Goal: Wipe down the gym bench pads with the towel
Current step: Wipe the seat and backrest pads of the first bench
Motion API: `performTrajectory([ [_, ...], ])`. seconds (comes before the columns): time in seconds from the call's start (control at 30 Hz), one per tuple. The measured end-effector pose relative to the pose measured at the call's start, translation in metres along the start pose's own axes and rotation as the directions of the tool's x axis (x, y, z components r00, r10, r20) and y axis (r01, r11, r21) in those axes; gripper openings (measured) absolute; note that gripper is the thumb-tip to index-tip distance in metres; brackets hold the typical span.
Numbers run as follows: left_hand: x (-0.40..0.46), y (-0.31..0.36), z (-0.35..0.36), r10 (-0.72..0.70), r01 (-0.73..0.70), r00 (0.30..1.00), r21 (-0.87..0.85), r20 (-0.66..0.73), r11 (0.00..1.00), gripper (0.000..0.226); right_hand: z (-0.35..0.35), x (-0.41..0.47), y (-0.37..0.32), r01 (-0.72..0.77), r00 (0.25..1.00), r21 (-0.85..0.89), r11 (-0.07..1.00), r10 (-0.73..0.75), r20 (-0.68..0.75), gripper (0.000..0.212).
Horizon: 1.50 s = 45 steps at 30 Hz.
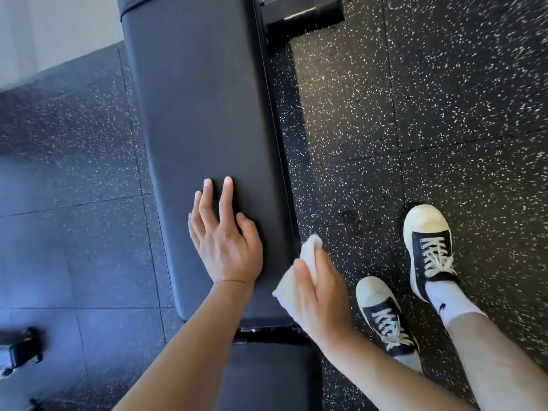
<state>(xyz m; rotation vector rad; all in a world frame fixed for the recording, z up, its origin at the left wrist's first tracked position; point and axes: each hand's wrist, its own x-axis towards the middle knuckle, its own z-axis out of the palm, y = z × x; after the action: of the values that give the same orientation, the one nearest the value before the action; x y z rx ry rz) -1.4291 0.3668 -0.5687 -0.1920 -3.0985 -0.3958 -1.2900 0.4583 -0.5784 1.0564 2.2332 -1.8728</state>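
A long black back pad (201, 120) of the gym bench runs up the middle of the view, with a shorter seat pad (267, 375) below a gap near me. My left hand (225, 241) lies flat on the near end of the back pad, fingers spread. My right hand (320, 292) holds a folded white towel (302, 262) against the pad's right side edge.
Black speckled rubber floor (415, 114) surrounds the bench. My two feet in dark sneakers with white toes (427, 250) stand to the right of it. The bench's black frame foot (302, 16) shows at the top. A dark dumbbell (20, 351) lies on the floor at lower left.
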Motion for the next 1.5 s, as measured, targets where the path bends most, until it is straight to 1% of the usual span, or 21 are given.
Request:
performTrajectory([
  [0.1,0.001,0.002,0.0,0.004,-0.004,1.0,0.0,-0.005,1.0,0.063,-0.005,-0.008,0.006,-0.003,1.0,-0.029,1.0,0.002,-0.02,0.032],
  [0.2,0.0,0.0,0.001,0.006,-0.006,1.0,0.009,-0.005,1.0,0.063,-0.001,0.016,-0.004,-0.023,1.0,0.004,1.0,0.023,-0.008,0.037],
  [0.23,0.0,0.0,0.001,0.007,-0.007,1.0,0.011,-0.007,1.0,0.063,0.001,0.031,-0.012,-0.034,0.999,0.021,0.999,0.034,-0.021,0.037],
  [0.3,0.0,-0.001,0.001,0.008,-0.008,1.0,0.011,-0.003,1.0,0.064,0.006,0.07,-0.03,0.001,0.997,0.031,1.0,0.001,-0.073,0.034],
  [0.37,-0.001,0.0,0.0,0.008,-0.008,1.0,0.009,-0.002,1.0,0.064,0.013,0.114,-0.051,0.043,0.993,0.015,0.999,-0.041,-0.111,0.031],
  [0.43,0.0,0.0,0.001,0.002,-0.002,1.0,0.006,-0.003,1.0,0.064,0.017,0.15,-0.065,0.039,0.992,-0.022,0.999,-0.042,-0.12,0.028],
  [0.53,-0.001,0.001,0.0,-0.002,0.001,1.0,0.006,0.007,1.0,0.064,0.017,0.166,-0.073,0.06,0.988,-0.059,0.996,-0.068,-0.137,0.024],
  [0.6,0.0,0.0,-0.002,0.0,0.0,1.0,0.006,0.013,1.0,0.063,0.014,0.154,-0.069,0.121,0.983,-0.081,0.989,-0.131,-0.131,0.024],
  [0.7,0.001,-0.001,-0.001,0.003,-0.003,1.0,0.005,0.02,1.0,0.061,0.004,0.124,-0.049,0.303,0.942,-0.193,0.933,-0.324,-0.087,0.03],
  [0.77,0.004,-0.002,-0.002,0.016,-0.016,1.0,0.018,0.012,1.0,0.058,-0.008,0.108,-0.034,0.423,0.895,-0.297,0.856,-0.445,-0.009,0.032],
  [0.8,0.008,-0.003,-0.003,0.025,-0.025,1.0,0.023,0.004,0.999,0.057,-0.015,0.102,-0.028,0.465,0.877,-0.332,0.821,-0.479,0.043,0.033],
  [0.9,0.033,-0.007,-0.007,0.044,-0.044,0.999,-0.018,-0.007,0.999,0.046,-0.034,0.102,-0.022,0.532,0.845,-0.37,0.762,-0.503,0.18,0.031],
  [1.0,0.069,-0.005,-0.007,0.044,-0.044,0.999,-0.041,-0.009,0.998,0.046,-0.048,0.123,-0.035,0.535,0.844,-0.362,0.763,-0.468,0.261,0.031],
  [1.07,0.098,0.0,-0.005,0.056,-0.057,0.998,-0.024,-0.029,0.998,0.049,-0.052,0.148,-0.054,0.511,0.859,-0.351,0.785,-0.45,0.245,0.031],
  [1.13,0.129,0.006,0.0,0.064,-0.065,0.996,-0.019,-0.056,0.998,0.051,-0.052,0.176,-0.077,0.51,0.86,-0.34,0.79,-0.472,0.193,0.03],
  [1.2,0.165,0.01,0.005,0.039,-0.042,0.996,-0.028,-0.085,0.999,0.054,-0.043,0.208,-0.099,0.557,0.829,-0.365,0.746,-0.527,0.186,0.028],
  [1.27,0.196,0.015,0.01,-0.027,0.023,0.994,-0.037,-0.101,0.999,0.057,-0.03,0.237,-0.118,0.603,0.794,-0.39,0.695,-0.568,0.216,0.027],
  [1.33,0.224,0.018,0.013,-0.08,0.076,0.991,-0.038,-0.108,0.996,0.059,-0.016,0.264,-0.129,0.644,0.754,-0.429,0.634,-0.623,0.211,0.024],
  [1.4,0.247,0.018,0.014,-0.105,0.101,0.99,-0.043,-0.094,0.994,0.062,-0.003,0.291,-0.139,0.674,0.698,-0.494,0.549,-0.693,0.183,0.022],
  [1.5,0.272,0.014,0.015,-0.143,0.138,0.986,-0.07,-0.081,0.988,0.064,0.009,0.334,-0.159,0.723,0.597,-0.555,0.411,-0.777,0.203,0.02],
])
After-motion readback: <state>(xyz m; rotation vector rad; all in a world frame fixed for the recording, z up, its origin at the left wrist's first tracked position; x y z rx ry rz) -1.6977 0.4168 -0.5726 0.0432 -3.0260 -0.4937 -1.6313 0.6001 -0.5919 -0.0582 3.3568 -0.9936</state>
